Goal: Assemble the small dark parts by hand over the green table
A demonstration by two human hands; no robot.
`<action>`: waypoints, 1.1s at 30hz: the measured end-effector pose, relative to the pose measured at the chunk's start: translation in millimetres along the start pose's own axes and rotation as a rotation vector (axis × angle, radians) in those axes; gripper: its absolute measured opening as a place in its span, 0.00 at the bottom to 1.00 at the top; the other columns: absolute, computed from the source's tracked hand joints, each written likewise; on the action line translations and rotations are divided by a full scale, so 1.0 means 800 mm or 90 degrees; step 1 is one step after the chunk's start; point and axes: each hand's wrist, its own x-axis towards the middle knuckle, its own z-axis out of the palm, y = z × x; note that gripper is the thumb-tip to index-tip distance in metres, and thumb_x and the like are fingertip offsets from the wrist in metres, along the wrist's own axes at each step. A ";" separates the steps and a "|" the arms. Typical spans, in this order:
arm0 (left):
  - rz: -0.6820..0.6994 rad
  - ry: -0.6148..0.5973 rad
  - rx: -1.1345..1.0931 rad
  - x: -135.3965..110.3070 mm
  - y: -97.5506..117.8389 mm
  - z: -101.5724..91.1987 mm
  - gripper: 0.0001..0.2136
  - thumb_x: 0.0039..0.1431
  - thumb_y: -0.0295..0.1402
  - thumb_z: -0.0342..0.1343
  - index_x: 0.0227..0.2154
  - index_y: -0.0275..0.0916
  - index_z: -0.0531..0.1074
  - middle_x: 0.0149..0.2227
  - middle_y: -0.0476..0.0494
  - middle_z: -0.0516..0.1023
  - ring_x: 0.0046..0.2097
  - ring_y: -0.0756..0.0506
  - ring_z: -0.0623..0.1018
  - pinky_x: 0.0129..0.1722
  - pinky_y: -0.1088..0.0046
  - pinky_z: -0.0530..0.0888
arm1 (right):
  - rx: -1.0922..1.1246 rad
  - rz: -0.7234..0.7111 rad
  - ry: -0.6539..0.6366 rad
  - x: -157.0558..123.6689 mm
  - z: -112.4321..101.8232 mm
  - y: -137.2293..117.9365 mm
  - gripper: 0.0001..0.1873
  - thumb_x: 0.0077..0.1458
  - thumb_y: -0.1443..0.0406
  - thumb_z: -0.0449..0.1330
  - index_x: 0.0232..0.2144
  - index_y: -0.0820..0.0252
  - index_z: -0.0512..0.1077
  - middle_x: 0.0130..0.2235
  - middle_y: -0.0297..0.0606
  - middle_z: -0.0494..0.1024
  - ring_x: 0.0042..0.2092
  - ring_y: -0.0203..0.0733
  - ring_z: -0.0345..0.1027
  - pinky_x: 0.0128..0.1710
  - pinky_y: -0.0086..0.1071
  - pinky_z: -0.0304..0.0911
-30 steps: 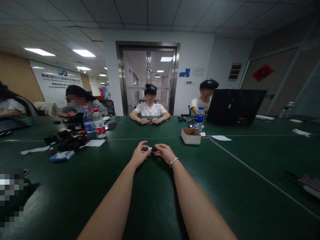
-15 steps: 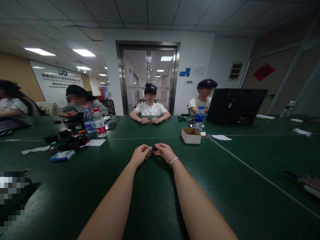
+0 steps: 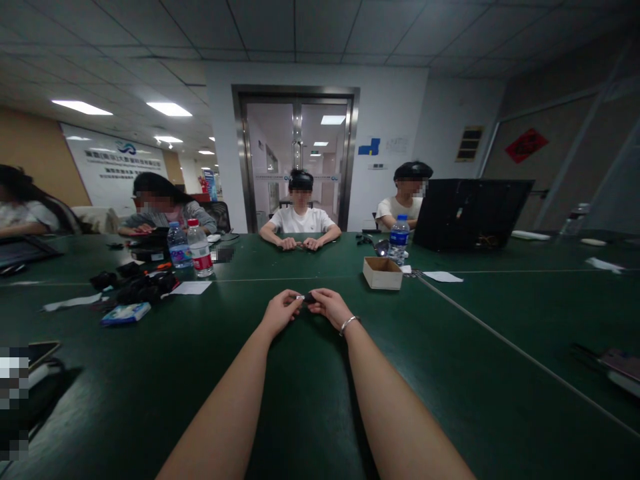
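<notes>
Both my hands reach forward over the green table and meet at a small black object with a shiny metal end. My left hand pinches the metal end between thumb and fingers. The black part is gripped by the fingertips of my right hand, which has a silver bracelet at its wrist. The object is too small and too covered by fingers to tell its exact kind.
An open cardboard box lies ahead to the right, before a blue-labelled bottle. Two bottles, one red-capped, stand left near black gear and a blue-white packet. A large black case sits back right. Several people sit opposite.
My hands stay almost in place. Slightly more of the object's metal end shows between my fingers, and the whole view has shifted very slightly.
</notes>
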 end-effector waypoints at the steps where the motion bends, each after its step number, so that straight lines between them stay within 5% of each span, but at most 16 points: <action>1: -0.010 0.003 -0.001 0.001 -0.001 0.000 0.14 0.49 0.42 0.54 0.35 0.37 0.68 0.28 0.46 0.72 0.27 0.51 0.72 0.21 0.81 0.66 | 0.000 -0.001 -0.002 0.000 0.000 0.000 0.02 0.54 0.73 0.55 0.29 0.68 0.68 0.25 0.39 0.73 0.22 0.32 0.67 0.22 0.22 0.66; 6: -0.038 0.013 -0.016 0.006 -0.007 0.000 0.16 0.51 0.45 0.51 0.33 0.35 0.68 0.28 0.44 0.72 0.27 0.51 0.71 0.21 0.80 0.67 | -0.041 -0.012 -0.031 0.002 -0.002 0.003 0.04 0.50 0.72 0.60 0.30 0.67 0.67 0.25 0.37 0.72 0.24 0.32 0.68 0.24 0.22 0.66; 10: -0.033 0.044 -0.013 0.005 -0.007 -0.001 0.17 0.50 0.46 0.50 0.33 0.36 0.68 0.31 0.44 0.71 0.29 0.50 0.72 0.22 0.79 0.68 | -0.206 -0.046 -0.084 0.005 0.001 0.009 0.10 0.43 0.71 0.64 0.30 0.65 0.68 0.23 0.33 0.71 0.22 0.31 0.65 0.23 0.23 0.63; 16: 0.044 0.071 0.089 0.000 -0.002 0.002 0.15 0.47 0.45 0.55 0.31 0.38 0.69 0.33 0.44 0.71 0.30 0.49 0.71 0.23 0.78 0.68 | -0.529 -0.244 0.013 0.004 0.016 0.021 0.08 0.38 0.70 0.63 0.27 0.62 0.70 0.26 0.31 0.71 0.28 0.34 0.64 0.27 0.25 0.60; 24: 0.052 0.097 0.142 -0.002 0.001 0.003 0.13 0.47 0.45 0.55 0.29 0.39 0.68 0.31 0.48 0.72 0.28 0.50 0.71 0.25 0.77 0.66 | -0.433 -0.243 -0.011 0.009 0.020 0.031 0.14 0.39 0.74 0.59 0.33 0.59 0.70 0.31 0.32 0.73 0.27 0.33 0.65 0.25 0.24 0.62; 33: 0.064 0.114 0.194 -0.007 0.011 0.004 0.13 0.46 0.44 0.55 0.27 0.40 0.68 0.29 0.49 0.72 0.27 0.50 0.70 0.26 0.77 0.64 | -0.391 -0.174 -0.003 0.011 0.029 0.037 0.17 0.38 0.76 0.57 0.34 0.61 0.68 0.26 0.30 0.72 0.18 0.29 0.64 0.15 0.19 0.59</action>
